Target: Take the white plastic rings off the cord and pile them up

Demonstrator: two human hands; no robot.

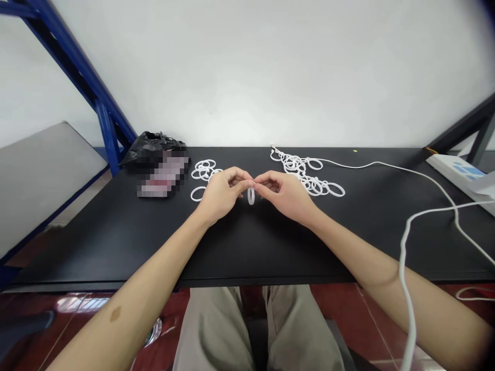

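Observation:
Between my two hands, over the middle of the black table, a white ring (pixel 251 197) hangs edge-on below the fingertips. My left hand (pixel 222 191) pinches the ring's top, thumb and fingers pressed together. From the other side my right hand (pixel 286 193) closes in a matching pinch, its fingertips touching the left ones. Exactly what the fingertips cover at the ring's top is hidden. Several loose white rings (pixel 198 194) lie beside and partly behind my left hand. Behind my right hand spreads a pile of linked white rings (pixel 315 186).
A black plastic bag (pixel 149 141) and a blurred-out item (pixel 164 175) lie at the back left of the black table (pixel 348 216). A white cord (pixel 410 257) runs across the right side, over my right forearm. A white box (pixel 460 172) stands at far right.

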